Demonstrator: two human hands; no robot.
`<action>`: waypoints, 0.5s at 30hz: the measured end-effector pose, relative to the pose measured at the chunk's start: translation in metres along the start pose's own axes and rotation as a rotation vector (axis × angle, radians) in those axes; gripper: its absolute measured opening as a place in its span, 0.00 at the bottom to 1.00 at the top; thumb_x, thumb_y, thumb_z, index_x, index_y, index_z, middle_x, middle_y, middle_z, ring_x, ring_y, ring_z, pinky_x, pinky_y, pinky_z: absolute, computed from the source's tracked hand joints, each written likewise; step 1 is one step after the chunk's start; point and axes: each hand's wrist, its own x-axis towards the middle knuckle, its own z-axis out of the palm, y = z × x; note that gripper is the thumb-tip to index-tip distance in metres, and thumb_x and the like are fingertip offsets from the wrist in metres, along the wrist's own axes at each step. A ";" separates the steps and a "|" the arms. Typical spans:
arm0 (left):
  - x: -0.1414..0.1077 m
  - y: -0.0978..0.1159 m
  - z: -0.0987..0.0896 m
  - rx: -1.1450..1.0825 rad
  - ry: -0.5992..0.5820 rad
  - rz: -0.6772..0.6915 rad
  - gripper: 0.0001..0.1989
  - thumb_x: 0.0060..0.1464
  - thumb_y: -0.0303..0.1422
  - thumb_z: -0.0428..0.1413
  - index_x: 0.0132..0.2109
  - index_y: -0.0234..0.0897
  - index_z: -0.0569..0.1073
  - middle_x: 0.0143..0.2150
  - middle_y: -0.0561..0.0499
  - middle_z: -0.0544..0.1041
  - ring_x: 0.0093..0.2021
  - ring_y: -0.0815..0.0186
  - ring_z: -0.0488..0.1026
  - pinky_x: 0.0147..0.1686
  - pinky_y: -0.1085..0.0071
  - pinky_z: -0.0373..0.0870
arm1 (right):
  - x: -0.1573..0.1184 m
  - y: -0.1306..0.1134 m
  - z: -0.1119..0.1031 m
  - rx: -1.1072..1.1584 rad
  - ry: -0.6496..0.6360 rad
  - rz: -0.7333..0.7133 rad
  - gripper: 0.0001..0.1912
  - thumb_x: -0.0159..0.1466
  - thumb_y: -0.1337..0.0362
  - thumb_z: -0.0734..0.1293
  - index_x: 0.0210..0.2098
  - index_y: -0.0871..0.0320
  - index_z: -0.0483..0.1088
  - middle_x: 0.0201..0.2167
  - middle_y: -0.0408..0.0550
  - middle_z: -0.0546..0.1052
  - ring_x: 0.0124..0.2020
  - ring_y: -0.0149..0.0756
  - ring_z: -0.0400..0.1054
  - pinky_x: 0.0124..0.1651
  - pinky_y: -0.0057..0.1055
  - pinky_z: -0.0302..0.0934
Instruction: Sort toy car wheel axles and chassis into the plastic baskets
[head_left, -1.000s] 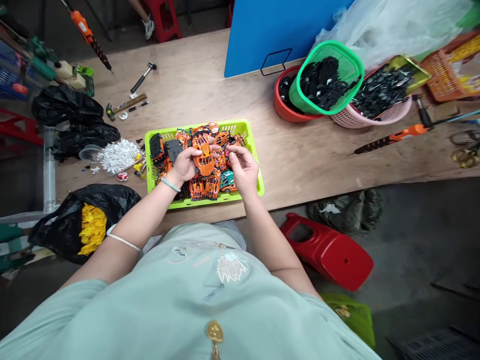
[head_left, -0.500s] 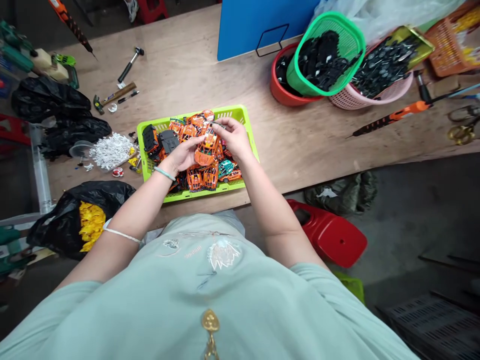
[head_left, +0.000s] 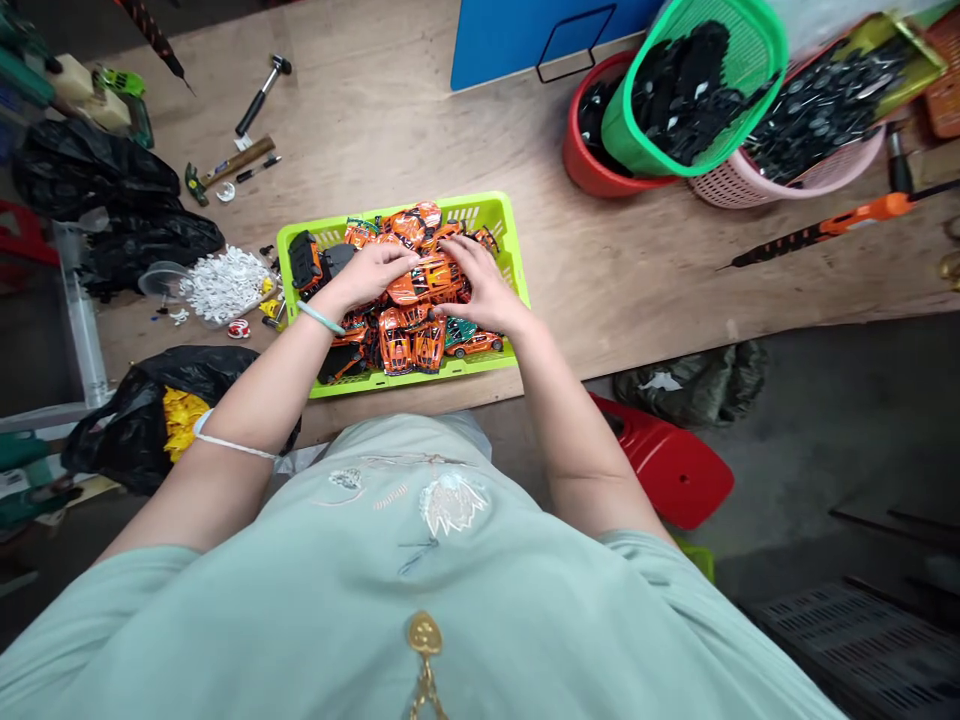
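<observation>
A lime-green basket (head_left: 519,262) full of orange toy cars stands at the table's front edge. Over the middle of the heap, an orange car (head_left: 426,280) lies tilted between my two hands. My left hand (head_left: 369,275) comes in from the left, its fingers together at the car's near end; whether they grip it is hard to make out. My right hand (head_left: 484,288) is spread, thumb and fingers apart around the car's right end. A green car (head_left: 457,335) lies low in the heap, and dark cars (head_left: 306,262) sit at the basket's left.
On the left are a hammer (head_left: 262,95), white small parts (head_left: 229,287) and a black bag (head_left: 112,410) with yellow pieces. At the back right stand a green basket (head_left: 621,120), a red bowl (head_left: 574,150) and a pink basket (head_left: 720,185). An orange screwdriver (head_left: 840,222) lies at the right.
The orange car has turned from upright in the view to nearly sideways and sits lower on the heap. My right hand's fingers have opened from a pinch. The view has shifted slightly.
</observation>
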 end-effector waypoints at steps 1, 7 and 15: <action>0.002 -0.001 0.001 0.002 0.009 0.014 0.11 0.57 0.37 0.68 0.40 0.33 0.82 0.41 0.47 0.84 0.48 0.59 0.78 0.53 0.65 0.73 | -0.001 0.001 0.001 -0.050 -0.035 -0.004 0.44 0.58 0.43 0.77 0.68 0.48 0.63 0.68 0.55 0.66 0.71 0.60 0.57 0.73 0.64 0.52; -0.008 -0.011 0.011 -0.380 0.160 -0.102 0.11 0.59 0.32 0.64 0.49 0.36 0.79 0.47 0.47 0.83 0.48 0.61 0.81 0.53 0.60 0.77 | -0.019 0.010 0.016 -0.119 0.114 0.090 0.36 0.61 0.50 0.76 0.64 0.50 0.64 0.61 0.56 0.68 0.64 0.58 0.63 0.69 0.64 0.59; -0.038 -0.008 0.019 -0.720 0.086 -0.158 0.12 0.54 0.33 0.66 0.45 0.34 0.78 0.44 0.46 0.85 0.45 0.61 0.83 0.59 0.52 0.77 | -0.030 -0.009 0.032 -0.107 0.220 0.084 0.34 0.61 0.50 0.74 0.62 0.52 0.63 0.58 0.58 0.69 0.62 0.57 0.64 0.67 0.64 0.61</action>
